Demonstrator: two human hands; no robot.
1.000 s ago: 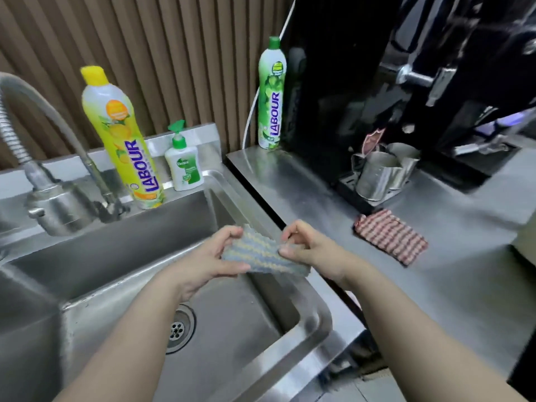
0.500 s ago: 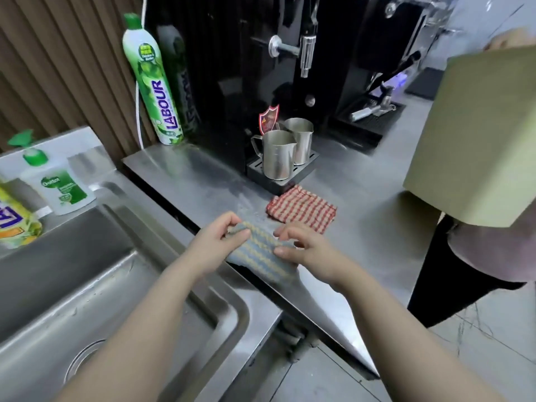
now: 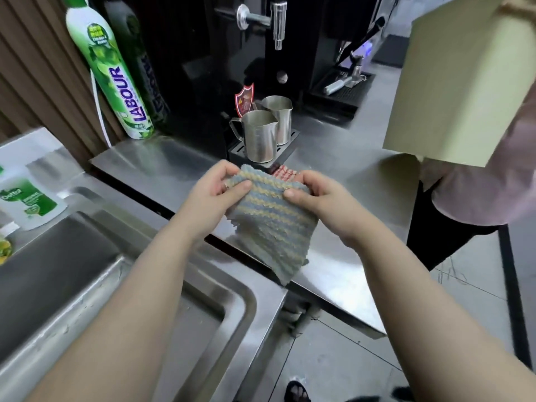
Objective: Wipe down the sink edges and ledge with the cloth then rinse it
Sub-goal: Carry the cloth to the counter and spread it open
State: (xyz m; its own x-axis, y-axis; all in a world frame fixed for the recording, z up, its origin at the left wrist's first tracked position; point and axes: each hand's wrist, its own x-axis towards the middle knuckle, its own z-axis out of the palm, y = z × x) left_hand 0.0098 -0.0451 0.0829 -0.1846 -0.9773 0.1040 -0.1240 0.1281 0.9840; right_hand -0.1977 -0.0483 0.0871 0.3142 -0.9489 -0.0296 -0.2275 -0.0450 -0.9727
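Both hands hold the striped cloth up over the steel counter, just right of the sink rim. Left hand pinches the cloth's top left corner, thumb in front, other fingers behind; right hand pinches the top right corner the same way, so both are clamped on fabric. Cloth hangs spread betw. them, bottom corner drooping to about the counter's front edge; can't tell if it touches the steel. Open counter lies left of the hands toward the green LABOUR bottle by the slatted wall; front counter edge & sink's right rim are unobstructed. Behind the hands it's tighter: two steel pitchers on a drip tray at the foot of a black machine, & a red checked cloth mostly hidden behind the striped one. Dettol soap bottle on the back ledge is cut off at frame left. Sink basin only partly in view. At right a second person stands close to the counter, upper part covered by a flat beige block.
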